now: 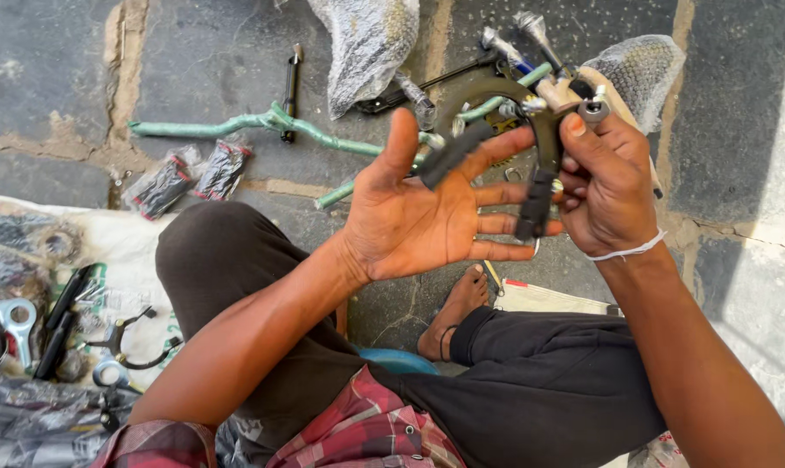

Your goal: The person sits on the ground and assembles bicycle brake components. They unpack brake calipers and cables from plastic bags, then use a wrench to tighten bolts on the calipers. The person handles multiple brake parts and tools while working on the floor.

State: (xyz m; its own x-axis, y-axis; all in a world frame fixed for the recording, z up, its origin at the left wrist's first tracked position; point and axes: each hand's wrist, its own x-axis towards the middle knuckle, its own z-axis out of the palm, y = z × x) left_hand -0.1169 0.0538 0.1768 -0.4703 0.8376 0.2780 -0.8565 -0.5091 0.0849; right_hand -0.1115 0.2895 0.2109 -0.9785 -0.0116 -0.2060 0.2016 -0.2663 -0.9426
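- Wrapped green tube lies on the stone floor, well beyond the left fingertips.
- Left hand is palm up, fingers spread wide; one black brake pad rests across its index and middle fingertips.
- Brake caliper arches between both hands.
- Right hand pinches the caliper's top with thumb and fingers, second pad hanging beside its knuckles.

Grey stone floor with sandy joints: a green-wrapped frame tube lies toward its far edge, two black packets just nearer, a white printed sack spread at the left edge
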